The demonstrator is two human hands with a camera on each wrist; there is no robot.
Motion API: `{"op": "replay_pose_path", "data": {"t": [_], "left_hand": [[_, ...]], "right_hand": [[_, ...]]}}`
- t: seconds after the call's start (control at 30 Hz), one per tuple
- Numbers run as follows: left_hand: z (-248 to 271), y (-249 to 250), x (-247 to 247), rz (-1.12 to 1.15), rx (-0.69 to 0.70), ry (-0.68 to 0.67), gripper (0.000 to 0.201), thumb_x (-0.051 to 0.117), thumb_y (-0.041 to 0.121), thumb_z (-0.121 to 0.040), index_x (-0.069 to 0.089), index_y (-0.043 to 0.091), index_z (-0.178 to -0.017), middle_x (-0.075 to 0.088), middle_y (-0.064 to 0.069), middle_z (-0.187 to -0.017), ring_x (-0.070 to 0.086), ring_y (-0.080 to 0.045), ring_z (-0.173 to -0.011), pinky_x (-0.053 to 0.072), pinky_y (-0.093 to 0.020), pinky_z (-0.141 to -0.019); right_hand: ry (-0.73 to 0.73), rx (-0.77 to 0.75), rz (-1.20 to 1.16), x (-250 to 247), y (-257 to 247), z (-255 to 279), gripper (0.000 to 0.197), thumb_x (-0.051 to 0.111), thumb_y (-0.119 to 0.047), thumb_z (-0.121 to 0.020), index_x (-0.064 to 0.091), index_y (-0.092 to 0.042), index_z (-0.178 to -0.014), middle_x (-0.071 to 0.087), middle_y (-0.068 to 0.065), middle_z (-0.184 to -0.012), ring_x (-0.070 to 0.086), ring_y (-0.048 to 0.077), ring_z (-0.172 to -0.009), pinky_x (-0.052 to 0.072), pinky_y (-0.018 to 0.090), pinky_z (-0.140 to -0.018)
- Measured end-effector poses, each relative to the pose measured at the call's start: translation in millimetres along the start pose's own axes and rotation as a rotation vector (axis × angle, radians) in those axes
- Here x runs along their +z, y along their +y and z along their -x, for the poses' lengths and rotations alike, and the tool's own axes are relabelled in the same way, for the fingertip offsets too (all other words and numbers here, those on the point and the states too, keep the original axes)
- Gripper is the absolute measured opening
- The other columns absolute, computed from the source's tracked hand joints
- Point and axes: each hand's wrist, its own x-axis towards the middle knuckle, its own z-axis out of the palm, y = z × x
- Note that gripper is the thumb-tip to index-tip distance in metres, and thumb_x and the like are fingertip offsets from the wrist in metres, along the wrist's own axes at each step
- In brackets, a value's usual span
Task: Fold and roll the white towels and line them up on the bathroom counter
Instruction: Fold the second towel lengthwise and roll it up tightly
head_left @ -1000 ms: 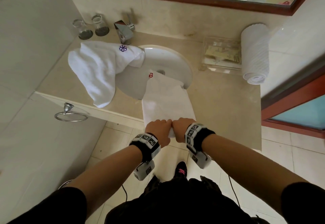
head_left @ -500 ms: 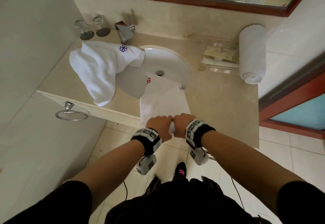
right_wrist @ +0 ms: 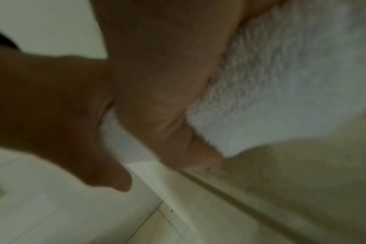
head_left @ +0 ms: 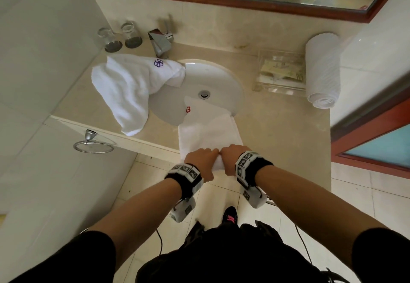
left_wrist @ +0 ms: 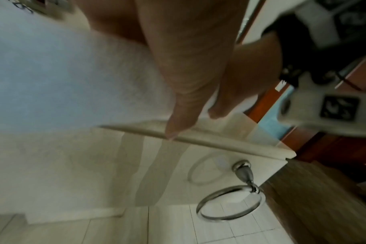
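folded towel [head_left: 208,131] on counter, near end rolled under left hand [head_left: 203,160], right hand [head_left: 233,158]

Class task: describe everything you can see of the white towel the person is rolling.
The folded towel is white terry cloth with a small red emblem. It lies flat as a long strip on the counter, its far end drooping into the sink. The left hand and right hand grip its rolled near end at the counter's edge.
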Motion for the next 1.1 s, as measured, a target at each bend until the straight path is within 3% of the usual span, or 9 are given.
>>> {"op": "replay_pose_path", "data": {"t": [0.1, 0.23, 0.37, 0.5, 0.6, 0.73, 0.9, 1.0, 1.1], "left_hand": [[6.6, 0.2, 11.3, 0.066, -0.078, 0.036, 0.035, 0.066, 0.028, -0.077, 0.049, 0.021, -0.108, 0.064, 0.002, -0.091, 0.062, -0.021, -0.078, 0.055, -0.035, -0.071], [-3.8, -14.6, -7.1, 0.241, -0.095, -0.106, 0.021, 0.071, 0.02, -0.074, 0.059, 0.018, -0.091, 0.064, 0.0, -0.084, 0.063, -0.02, -0.074, 0.051, -0.029, -0.064], [-1.9, -22.1, -12.9, 0.104, 0.002, -0.213, 0.044, 0.078, 0.033, -0.069, 0.059, 0.023, -0.107, 0.066, 0.002, -0.095, 0.062, -0.02, -0.08, 0.051, -0.031, -0.071], [13.2, -9.9, 4.9, -0.024, 0.014, 0.028, 0.049, 0.072, 0.037, -0.073, 0.046, 0.026, -0.112, 0.062, 0.005, -0.098, 0.062, -0.02, -0.084, 0.051, -0.034, -0.072], [16.9, -7.0, 11.0, 0.045, -0.069, 0.048, 0.041, 0.067, 0.034, -0.075, 0.048, 0.025, -0.11, 0.065, 0.004, -0.095, 0.063, -0.021, -0.081, 0.052, -0.033, -0.071], [6.4, -24.5, -4.0, 0.288, -0.149, -0.127, 0.03, 0.072, 0.027, -0.066, 0.063, 0.02, -0.094, 0.069, 0.0, -0.087, 0.066, -0.02, -0.075, 0.056, -0.031, -0.07], [19.9, -18.8, 2.9, 0.122, -0.108, -0.025, 0.051, 0.076, 0.038, -0.069, 0.051, 0.027, -0.11, 0.065, 0.008, -0.095, 0.063, -0.017, -0.08, 0.051, -0.031, -0.071], [28.6, -12.0, 16.8, 0.012, -0.074, 0.088, 0.05, 0.071, 0.032, -0.074, 0.045, 0.027, -0.116, 0.066, 0.006, -0.098, 0.065, -0.02, -0.083, 0.05, -0.032, -0.071], [24.4, -16.5, 17.9, 0.117, -0.165, 0.04, 0.04, 0.067, 0.028, -0.075, 0.051, 0.026, -0.112, 0.064, 0.006, -0.087, 0.063, -0.018, -0.075, 0.051, -0.03, -0.067]], "right_hand": [[0.006, -0.056, 0.058, -5.5, 2.1, -2.9, 0.03, 0.07, -0.025, -0.075, 0.06, -0.02, -0.103, 0.068, 0.001, -0.096, 0.063, 0.02, -0.076, 0.053, 0.03, -0.07], [0.277, -0.125, 0.219, 0.3, -11.8, 1.8, 0.056, 0.07, -0.023, -0.076, 0.045, -0.018, -0.125, 0.057, 0.002, -0.111, 0.057, 0.026, -0.1, 0.04, 0.037, -0.083], [0.129, -0.068, 0.039, 12.5, -15.6, 7.7, 0.042, 0.065, -0.02, -0.082, 0.046, -0.015, -0.12, 0.063, 0.005, -0.102, 0.062, 0.026, -0.084, 0.038, 0.033, -0.066], [-0.084, -0.058, -0.102, 5.0, -7.1, 2.1, 0.026, 0.065, -0.022, -0.077, 0.06, -0.019, -0.102, 0.065, 0.001, -0.09, 0.061, 0.019, -0.072, 0.05, 0.028, -0.063], [0.013, -0.123, 0.002, -4.1, -5.0, 1.0, 0.036, 0.069, -0.029, -0.072, 0.057, -0.024, -0.106, 0.064, -0.002, -0.093, 0.064, 0.023, -0.081, 0.051, 0.032, -0.075], [0.254, -0.18, 0.225, 3.1, -21.4, 1.4, 0.059, 0.071, -0.029, -0.072, 0.044, -0.021, -0.124, 0.058, 0.001, -0.108, 0.058, 0.025, -0.095, 0.04, 0.038, -0.084], [0.067, -0.063, 0.014, 7.3, -25.1, -3.6, 0.04, 0.069, -0.022, -0.08, 0.055, -0.02, -0.117, 0.065, 0.003, -0.102, 0.066, 0.025, -0.087, 0.046, 0.031, -0.068], [-0.024, -0.12, -0.009, 5.2, -21.0, -5.1, 0.035, 0.07, -0.024, -0.075, 0.061, -0.025, -0.108, 0.066, -0.002, -0.095, 0.066, 0.022, -0.084, 0.056, 0.033, -0.073], [0.115, -0.169, 0.126, 0.9, -23.0, -3.8, 0.049, 0.074, -0.027, -0.073, 0.054, -0.024, -0.119, 0.064, -0.001, -0.104, 0.064, 0.024, -0.093, 0.05, 0.036, -0.082]]}}
